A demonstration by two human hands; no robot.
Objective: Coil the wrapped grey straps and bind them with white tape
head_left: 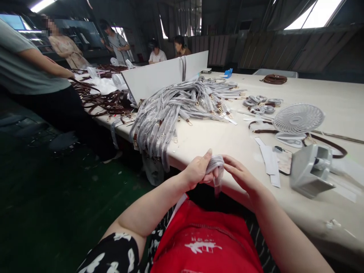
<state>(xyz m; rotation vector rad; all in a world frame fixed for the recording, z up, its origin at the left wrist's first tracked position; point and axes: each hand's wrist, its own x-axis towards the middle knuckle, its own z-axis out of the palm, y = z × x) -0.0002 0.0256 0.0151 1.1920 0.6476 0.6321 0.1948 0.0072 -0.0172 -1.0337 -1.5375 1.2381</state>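
A grey strap in thin clear wrap (215, 163) is wound in a loose coil around the fingers of my left hand (200, 168), with the thumb raised beside it. One end of the strap hangs down below the coil. My right hand (240, 172) is at the coil's right side, its fingers stretched out and the tips at the strap. Both hands are just in front of the table edge. Past them lies a big heap of similar wrapped straps (159, 110) with gold clasps and brown ends, some draping over the edge.
Several coiled straps (257, 104) lie right of the heap. Nearer stand a white fan (298, 119), a phone (284, 161), paper strips (267, 157) and a grey tape dispenser (311, 172). A white board (167, 74) divides the table (247, 87). A person (34, 60) stands at left; others work behind.
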